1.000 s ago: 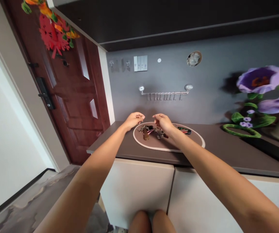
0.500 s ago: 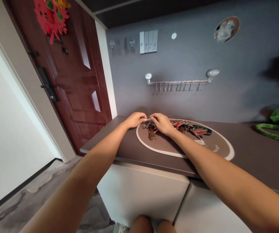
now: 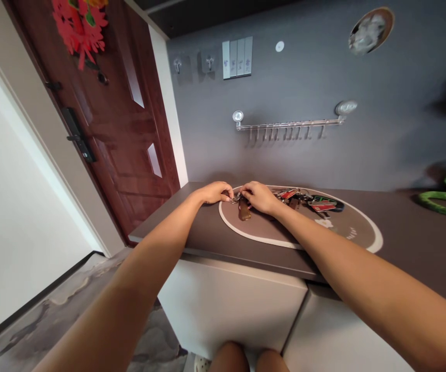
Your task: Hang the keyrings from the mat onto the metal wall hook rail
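My left hand (image 3: 218, 192) is closed at the left end of an oval brown mat (image 3: 261, 241) with a pale rim, its fingertips on a metal key ring (image 3: 235, 199). Just right of it, my right hand (image 3: 259, 197) is bent over the same bunch, fingers pressed together; what they pinch is too small to make out. A brown key fob (image 3: 244, 211) lies on the mat below the fingers. Red and metal items (image 3: 288, 194) and a dark piece with green and red parts (image 3: 323, 204) lie right of my right hand.
A clear rail with hooks (image 3: 292, 125) is mounted on the grey wall behind the counter. At the left stands a dark red door (image 3: 124, 144). A green ring-shaped item (image 3: 440, 205) lies at the far right. White cabinet doors (image 3: 232, 305) are below.
The view has shifted slightly. My left fingertips have moved down a little onto the key ring, which now shows between the hands. My right hand stays almost in place.
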`<state>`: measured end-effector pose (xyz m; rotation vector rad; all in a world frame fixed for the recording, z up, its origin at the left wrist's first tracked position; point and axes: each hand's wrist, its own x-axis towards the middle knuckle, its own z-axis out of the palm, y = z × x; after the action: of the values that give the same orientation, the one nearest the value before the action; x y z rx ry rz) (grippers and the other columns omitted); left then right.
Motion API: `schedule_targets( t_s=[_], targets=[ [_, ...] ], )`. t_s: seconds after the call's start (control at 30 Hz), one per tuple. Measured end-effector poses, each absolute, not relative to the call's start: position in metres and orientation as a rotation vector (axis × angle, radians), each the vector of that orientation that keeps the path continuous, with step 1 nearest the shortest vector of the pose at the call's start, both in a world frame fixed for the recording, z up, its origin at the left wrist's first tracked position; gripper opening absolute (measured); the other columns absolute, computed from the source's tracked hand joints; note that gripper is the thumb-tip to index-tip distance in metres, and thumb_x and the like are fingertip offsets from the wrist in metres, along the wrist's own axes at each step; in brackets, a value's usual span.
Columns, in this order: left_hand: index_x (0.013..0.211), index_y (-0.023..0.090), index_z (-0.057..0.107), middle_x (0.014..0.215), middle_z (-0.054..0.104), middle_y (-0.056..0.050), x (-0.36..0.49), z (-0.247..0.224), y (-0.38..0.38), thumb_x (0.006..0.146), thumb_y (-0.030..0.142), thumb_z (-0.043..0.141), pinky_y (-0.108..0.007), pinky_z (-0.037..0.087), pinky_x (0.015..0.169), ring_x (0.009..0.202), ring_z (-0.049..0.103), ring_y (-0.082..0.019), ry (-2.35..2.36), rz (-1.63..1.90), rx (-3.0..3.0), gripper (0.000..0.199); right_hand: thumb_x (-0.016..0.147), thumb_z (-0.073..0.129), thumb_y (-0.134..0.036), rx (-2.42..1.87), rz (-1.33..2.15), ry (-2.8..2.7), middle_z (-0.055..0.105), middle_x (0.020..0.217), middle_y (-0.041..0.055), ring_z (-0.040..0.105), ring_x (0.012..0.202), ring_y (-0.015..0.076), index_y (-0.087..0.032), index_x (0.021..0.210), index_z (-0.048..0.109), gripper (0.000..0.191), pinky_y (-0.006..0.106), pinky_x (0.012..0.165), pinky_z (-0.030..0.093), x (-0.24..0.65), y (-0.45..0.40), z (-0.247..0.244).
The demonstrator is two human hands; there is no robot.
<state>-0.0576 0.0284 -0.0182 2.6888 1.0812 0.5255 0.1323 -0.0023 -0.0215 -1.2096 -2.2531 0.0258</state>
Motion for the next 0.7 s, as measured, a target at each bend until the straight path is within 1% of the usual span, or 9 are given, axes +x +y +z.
schedule_targets(
  t_s=[0.13, 0.3, 0.43, 0.53, 0.7],
  targets=[
    [0.071, 0.017, 0.061, 0.074, 0.059, 0.000, -0.055, -0.019, 0.028, 0.068, 0.018, 0.056, -0.021, 0.036, 0.068, 0.072, 0.051, -0.012, 1.058, 0.581, 2.698, 0.006, 0.080, 0.046, -0.017, -1.199, 0.024, -2.247, 0.063, 0.090, 0.0075, 0.056, 0.083, 0.0158, -0.016, 0.084, 0.066, 0.020, 0.023, 0.074, 0.039, 0.132, -0.003, -0.021],
    [0.075, 0.016, 0.059, 0.068, 0.057, 0.001, -0.052, -0.013, 0.022, 0.075, 0.018, 0.047, -0.021, 0.035, 0.061, 0.063, 0.048, -0.011, 1.155, 0.775, 2.602, 0.012, 0.078, 0.048, -0.016, -1.180, 0.008, -2.244, 0.064, 0.089, 0.0077, 0.056, 0.082, 0.0163, -0.017, 0.084, 0.066, 0.019, 0.024, 0.075, 0.039, 0.132, -0.003, -0.021],
    [0.075, 0.016, 0.059, 0.071, 0.057, 0.000, -0.050, -0.006, 0.018, 0.077, 0.017, 0.044, -0.023, 0.037, 0.066, 0.065, 0.049, -0.011, 1.124, 0.961, 2.622, 0.015, 0.077, 0.049, -0.015, -1.152, 0.026, -2.219, 0.064, 0.091, 0.0074, 0.057, 0.084, 0.0165, -0.017, 0.089, 0.065, 0.020, 0.025, 0.076, 0.040, 0.132, -0.001, -0.023],
    [0.076, 0.016, 0.060, 0.076, 0.057, -0.002, -0.048, -0.004, 0.016, 0.079, 0.019, 0.042, -0.024, 0.039, 0.069, 0.066, 0.050, -0.011, 1.104, 1.069, 2.608, 0.019, 0.078, 0.049, -0.016, -1.170, 0.048, -2.194, 0.064, 0.095, 0.0083, 0.057, 0.086, 0.0170, -0.017, 0.092, 0.064, 0.020, 0.026, 0.077, 0.040, 0.131, -0.002, -0.023],
    [0.076, 0.014, 0.059, 0.076, 0.054, -0.002, -0.043, 0.000, 0.010, 0.081, 0.022, 0.040, -0.022, 0.042, 0.062, 0.057, 0.049, -0.008, 1.161, 1.234, 2.460, 0.021, 0.078, 0.050, -0.018, -1.186, 0.091, -2.122, 0.064, 0.095, 0.0088, 0.058, 0.084, 0.0166, -0.015, 0.096, 0.061, 0.022, 0.027, 0.077, 0.041, 0.130, -0.007, -0.019]
  ],
)
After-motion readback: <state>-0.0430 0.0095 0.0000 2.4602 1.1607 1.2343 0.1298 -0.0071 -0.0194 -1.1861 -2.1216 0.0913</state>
